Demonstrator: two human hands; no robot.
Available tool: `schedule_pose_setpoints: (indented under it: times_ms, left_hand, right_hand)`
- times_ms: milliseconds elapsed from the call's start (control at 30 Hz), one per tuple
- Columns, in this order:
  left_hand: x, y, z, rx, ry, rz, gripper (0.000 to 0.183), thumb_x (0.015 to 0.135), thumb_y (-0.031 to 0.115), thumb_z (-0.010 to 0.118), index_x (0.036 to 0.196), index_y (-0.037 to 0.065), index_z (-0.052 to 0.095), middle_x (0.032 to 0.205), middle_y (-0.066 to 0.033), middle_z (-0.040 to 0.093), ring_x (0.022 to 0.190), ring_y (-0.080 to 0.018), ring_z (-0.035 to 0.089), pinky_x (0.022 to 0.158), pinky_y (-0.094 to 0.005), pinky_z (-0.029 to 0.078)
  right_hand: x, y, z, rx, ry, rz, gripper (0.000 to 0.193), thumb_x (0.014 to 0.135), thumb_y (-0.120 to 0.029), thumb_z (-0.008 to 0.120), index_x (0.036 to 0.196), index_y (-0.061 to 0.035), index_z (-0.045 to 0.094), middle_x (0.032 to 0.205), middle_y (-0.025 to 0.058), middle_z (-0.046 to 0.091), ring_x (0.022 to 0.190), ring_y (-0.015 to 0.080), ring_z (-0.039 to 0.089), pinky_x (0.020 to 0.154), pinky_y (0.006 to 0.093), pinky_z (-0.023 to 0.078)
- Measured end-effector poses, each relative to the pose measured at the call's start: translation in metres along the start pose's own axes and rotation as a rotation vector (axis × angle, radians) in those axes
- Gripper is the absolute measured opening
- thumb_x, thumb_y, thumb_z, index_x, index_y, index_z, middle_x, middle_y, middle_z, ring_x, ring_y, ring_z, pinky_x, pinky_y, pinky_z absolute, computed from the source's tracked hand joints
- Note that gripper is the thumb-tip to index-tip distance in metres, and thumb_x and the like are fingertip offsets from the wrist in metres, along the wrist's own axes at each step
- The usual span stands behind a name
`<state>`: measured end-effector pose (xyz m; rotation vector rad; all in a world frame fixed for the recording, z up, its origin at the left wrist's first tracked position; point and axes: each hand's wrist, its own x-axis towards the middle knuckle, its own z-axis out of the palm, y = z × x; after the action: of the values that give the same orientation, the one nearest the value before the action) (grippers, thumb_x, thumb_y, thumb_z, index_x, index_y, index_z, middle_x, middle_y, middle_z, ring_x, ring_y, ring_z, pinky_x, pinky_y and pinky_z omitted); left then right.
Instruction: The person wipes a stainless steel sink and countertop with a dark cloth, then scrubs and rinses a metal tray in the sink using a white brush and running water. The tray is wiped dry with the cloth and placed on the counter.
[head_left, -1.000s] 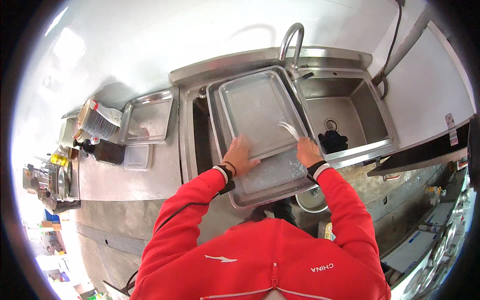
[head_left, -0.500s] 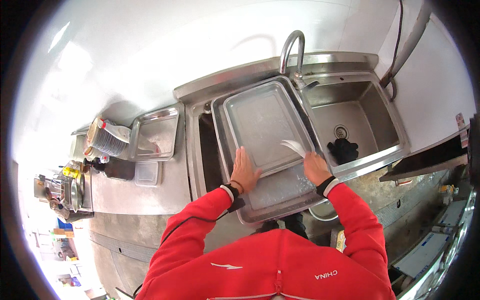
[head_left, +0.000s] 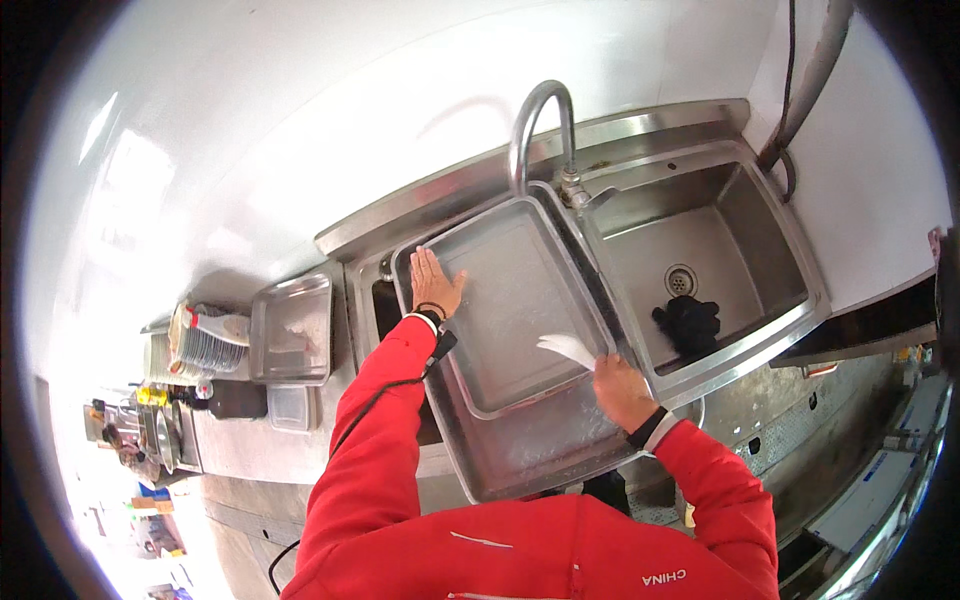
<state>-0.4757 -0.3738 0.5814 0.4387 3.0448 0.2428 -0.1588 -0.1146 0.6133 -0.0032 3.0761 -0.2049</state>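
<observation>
While the small tray (head_left: pixel 515 320) lies on the large tray (head_left: pixel 535 450), centre frame, left hand (head_left: pixel 436 283) rests flat, thumb apart, at its upper-left edge; right hand (head_left: pixel 620 392) grips a white utensil (head_left: pixel 567 348) near its lower-right edge. Upper centre: faucet (head_left: pixel 545 92). Right: sink (head_left: pixel 740 235), black glove (head_left: pixel 690 325) inside. Left: third tray (head_left: pixel 290 335).

Washed-out glare at left, dark fisheye rim
</observation>
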Motion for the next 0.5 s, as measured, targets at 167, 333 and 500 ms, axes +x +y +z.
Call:
schedule_pose_setpoints:
  times_ms: [167,333,500]
  left_hand:
    - [0.033,0.035,-0.001,0.083,-0.022,-0.013,0.095,0.095,0.062,0.045,0.155,-0.006,0.016,0.164,-0.0232,0.010,0.153,-0.0376,0.007,0.123,-0.0503,0.009]
    - [0.063,0.101,0.001,0.031,-0.071,0.213,0.088,0.098,0.061,0.040,0.156,-0.002,0.019,0.165,-0.0197,0.012,0.153,-0.0362,0.010,0.123,-0.0487,0.011]
    - [0.074,0.173,0.015,-0.100,-0.156,0.281,0.089,0.098,0.062,0.037,0.157,0.000,0.014,0.166,-0.0187,0.007,0.153,-0.0349,0.007,0.123,-0.0480,0.011]
  right_hand:
    - [0.000,-0.001,0.004,-0.025,0.022,-0.038,0.021,0.086,-0.012,0.057,0.099,0.0037,0.061,0.088,0.0154,0.063,0.077,0.0267,0.069,0.062,0.0352,0.058]
    - [0.000,0.000,0.000,0.049,-0.051,-0.033,0.018,0.086,-0.011,0.056,0.099,0.0017,0.060,0.087,0.0154,0.062,0.080,0.0285,0.068,0.064,0.0373,0.058]
    - [0.001,0.001,-0.007,0.080,-0.042,-0.037,0.016,0.087,-0.011,0.056,0.096,0.0010,0.061,0.087,0.0150,0.063,0.080,0.0276,0.069,0.065,0.0368,0.058]
